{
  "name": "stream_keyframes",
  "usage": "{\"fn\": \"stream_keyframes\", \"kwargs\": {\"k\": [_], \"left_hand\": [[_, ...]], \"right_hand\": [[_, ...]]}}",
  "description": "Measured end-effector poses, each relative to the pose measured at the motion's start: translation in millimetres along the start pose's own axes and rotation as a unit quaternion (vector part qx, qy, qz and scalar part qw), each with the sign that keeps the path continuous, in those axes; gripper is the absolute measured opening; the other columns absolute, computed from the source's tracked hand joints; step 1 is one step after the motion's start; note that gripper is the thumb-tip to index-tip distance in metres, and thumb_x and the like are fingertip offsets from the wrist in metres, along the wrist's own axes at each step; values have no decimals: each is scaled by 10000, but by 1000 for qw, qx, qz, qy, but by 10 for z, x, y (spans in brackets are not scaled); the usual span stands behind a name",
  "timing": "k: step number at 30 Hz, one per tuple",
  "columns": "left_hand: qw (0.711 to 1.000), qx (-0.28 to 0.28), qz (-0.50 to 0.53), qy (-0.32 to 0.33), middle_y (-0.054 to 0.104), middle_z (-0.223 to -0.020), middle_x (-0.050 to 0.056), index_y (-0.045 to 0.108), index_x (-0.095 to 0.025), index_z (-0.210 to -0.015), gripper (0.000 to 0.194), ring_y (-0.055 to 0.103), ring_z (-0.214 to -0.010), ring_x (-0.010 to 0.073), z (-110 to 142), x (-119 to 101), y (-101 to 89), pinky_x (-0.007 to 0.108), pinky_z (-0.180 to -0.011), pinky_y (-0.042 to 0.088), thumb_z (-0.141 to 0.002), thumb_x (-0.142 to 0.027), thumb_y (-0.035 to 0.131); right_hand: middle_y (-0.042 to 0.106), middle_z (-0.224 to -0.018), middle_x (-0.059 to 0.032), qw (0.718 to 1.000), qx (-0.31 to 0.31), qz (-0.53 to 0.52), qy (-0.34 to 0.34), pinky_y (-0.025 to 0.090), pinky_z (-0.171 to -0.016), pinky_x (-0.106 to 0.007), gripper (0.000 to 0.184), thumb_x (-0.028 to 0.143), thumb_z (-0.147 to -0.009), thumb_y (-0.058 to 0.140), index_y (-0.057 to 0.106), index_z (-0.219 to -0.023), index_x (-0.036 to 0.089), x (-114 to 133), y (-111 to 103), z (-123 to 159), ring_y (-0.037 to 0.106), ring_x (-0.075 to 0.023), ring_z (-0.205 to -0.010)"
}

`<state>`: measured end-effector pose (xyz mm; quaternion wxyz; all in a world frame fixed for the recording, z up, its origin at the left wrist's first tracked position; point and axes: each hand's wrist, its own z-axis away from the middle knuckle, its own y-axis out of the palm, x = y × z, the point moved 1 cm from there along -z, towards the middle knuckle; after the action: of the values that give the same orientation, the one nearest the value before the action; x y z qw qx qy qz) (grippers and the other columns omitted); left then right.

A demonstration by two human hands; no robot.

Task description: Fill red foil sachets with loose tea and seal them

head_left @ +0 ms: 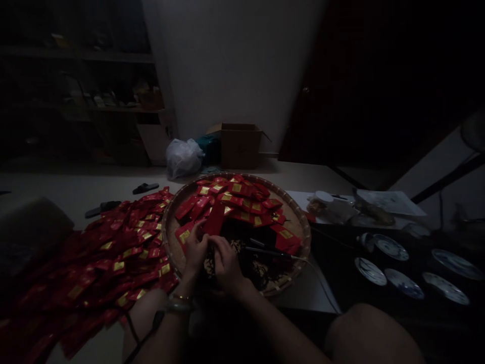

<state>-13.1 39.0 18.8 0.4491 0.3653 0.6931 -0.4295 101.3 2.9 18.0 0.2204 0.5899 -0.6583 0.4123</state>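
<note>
A round woven bamboo tray [305, 222] lies in front of me, with many red packets bearing gold labels [237, 188] heaped on its far side. My left hand [195, 250] is closed at the tray's near left, its fingers on a plain red packet [214, 218] that points away from me. Beside it, my right hand [226, 260] has its fingertips pinched together against the left ones; what lies between them is too dark to make out. Dark loose pieces mixed with pale bits [261, 273] cover the tray's near part. A slim dark pen-like tool with a cord [271, 252] rests over them.
Left of the tray, a large pile of red packets [125, 247] spreads over the floor, with dark slippers [146, 188] behind. A white plastic bag [184, 157] and an open cardboard box [240, 146] stand by the wall. Several patterned dishes [403, 284] sit at right.
</note>
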Motion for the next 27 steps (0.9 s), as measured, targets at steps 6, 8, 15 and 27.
{"fn": "stream_keyframes", "kwargs": {"k": [6, 8, 15, 27], "left_hand": [[999, 5, -51, -4, 692, -1085, 78, 512, -154, -1313, 564, 631, -773, 173, 78, -69, 38, 282, -712, 520, -756, -188, 426], [993, 37, -108, 20, 720, -898, 64, 472, -141, -1351, 581, 600, -639, 167, 125, -94, 59, 285, -643, 506, -776, -211, 428], [948, 137, -244, 149, 629, -629, 34, 380, -95, -1404, 609, 586, -581, 174, 250, -93, 219, 270, -643, 469, -806, -199, 434], [945, 167, -195, 205, 569, -532, 8, 338, -58, -1401, 574, 538, -468, 165, 314, 6, 285, 277, -540, 459, -845, -199, 365]], "right_hand": [[497, -1307, -179, 991, 43, 127, -17, 330, -1072, -467, 488, 88, -789, 381, 495, -1263, 105, -188, 27, 54, 396, -259, -1282], [605, -1130, -170, 983, 65, 168, 33, 350, -1029, -488, 387, 93, -757, 408, 607, -1087, 116, -237, -27, -22, 501, -275, -1145], [682, -792, -48, 938, 70, -189, 283, 487, -752, -331, 364, 150, -646, 422, 679, -902, 176, -162, -418, -391, 607, -203, -759], [484, -527, 7, 947, 180, -95, 248, 415, -563, -265, 504, 654, -765, 528, 592, -605, 181, -284, -336, -178, 488, -153, -588]]}}
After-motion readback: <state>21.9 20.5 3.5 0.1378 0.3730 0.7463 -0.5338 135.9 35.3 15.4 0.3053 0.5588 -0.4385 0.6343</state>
